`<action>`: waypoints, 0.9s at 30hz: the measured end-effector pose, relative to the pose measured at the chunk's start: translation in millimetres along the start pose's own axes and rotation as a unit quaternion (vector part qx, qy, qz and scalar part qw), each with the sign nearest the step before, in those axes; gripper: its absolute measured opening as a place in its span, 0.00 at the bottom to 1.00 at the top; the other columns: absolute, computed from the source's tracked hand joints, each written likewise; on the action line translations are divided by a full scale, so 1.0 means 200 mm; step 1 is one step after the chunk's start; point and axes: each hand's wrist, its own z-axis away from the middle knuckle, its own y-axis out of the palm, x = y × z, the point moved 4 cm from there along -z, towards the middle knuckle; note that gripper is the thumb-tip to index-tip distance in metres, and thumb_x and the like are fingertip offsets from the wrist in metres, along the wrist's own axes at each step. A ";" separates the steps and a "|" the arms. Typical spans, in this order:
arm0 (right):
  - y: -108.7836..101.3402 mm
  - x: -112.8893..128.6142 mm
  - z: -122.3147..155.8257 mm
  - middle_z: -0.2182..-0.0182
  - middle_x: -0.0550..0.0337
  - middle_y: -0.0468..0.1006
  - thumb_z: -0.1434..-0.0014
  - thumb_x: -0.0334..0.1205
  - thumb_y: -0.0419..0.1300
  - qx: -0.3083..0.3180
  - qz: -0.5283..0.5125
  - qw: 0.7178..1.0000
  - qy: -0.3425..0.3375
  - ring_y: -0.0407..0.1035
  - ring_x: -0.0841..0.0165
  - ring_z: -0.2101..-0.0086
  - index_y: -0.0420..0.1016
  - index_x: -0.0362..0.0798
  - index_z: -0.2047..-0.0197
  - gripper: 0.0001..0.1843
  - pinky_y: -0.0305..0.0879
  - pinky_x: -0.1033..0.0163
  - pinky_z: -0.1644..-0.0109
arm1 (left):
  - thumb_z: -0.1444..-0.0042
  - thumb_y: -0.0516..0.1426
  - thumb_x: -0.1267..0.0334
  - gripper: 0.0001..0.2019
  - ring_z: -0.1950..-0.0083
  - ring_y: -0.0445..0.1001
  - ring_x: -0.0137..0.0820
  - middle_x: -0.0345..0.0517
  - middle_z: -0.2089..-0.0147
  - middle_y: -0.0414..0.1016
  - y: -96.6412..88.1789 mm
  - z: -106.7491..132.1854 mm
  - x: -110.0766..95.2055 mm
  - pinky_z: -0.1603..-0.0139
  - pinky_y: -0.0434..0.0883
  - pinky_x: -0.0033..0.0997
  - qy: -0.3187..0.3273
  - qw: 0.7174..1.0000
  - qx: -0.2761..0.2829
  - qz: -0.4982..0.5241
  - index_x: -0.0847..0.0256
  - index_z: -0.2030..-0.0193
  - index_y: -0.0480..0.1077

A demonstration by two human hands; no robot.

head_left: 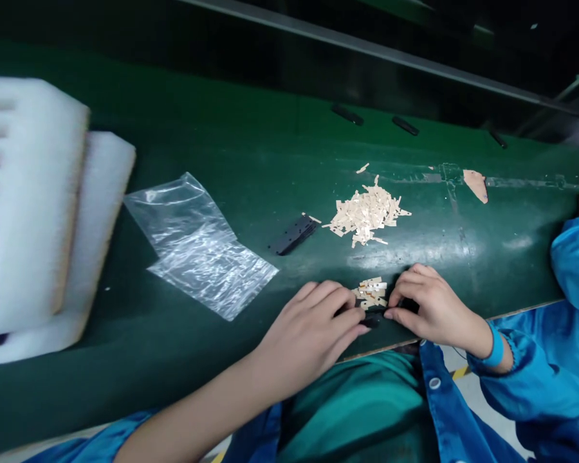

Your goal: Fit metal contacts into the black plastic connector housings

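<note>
My left hand (313,328) and my right hand (429,308) rest near the front edge of a green belt (251,167). Both have their fingers curled and pinch a small black part (374,317) between them. Just behind that part lies a small cluster of tan strips (372,292), touching my fingertips. A larger heap of the same tan strips (367,212) lies farther back. A flat black strip with holes (294,235) lies to the left of the heap.
A clear plastic bag (197,244) lies left of centre. White foam blocks (33,212) stand at the far left. Single tan scraps (477,184) lie at the back right. Another person's blue sleeve (576,257) enters from the right edge.
</note>
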 end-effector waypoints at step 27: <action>-0.10 0.01 -0.21 0.69 0.60 0.82 0.36 0.43 0.69 -0.024 -0.190 0.981 0.031 0.74 0.67 0.70 0.83 0.50 0.59 0.06 0.67 0.62 0.66 | 0.26 0.45 0.63 0.17 0.67 0.69 0.35 0.41 0.70 0.71 -0.15 -0.21 0.14 0.61 0.61 0.37 -0.084 0.991 0.020 0.102 0.58 0.67 0.66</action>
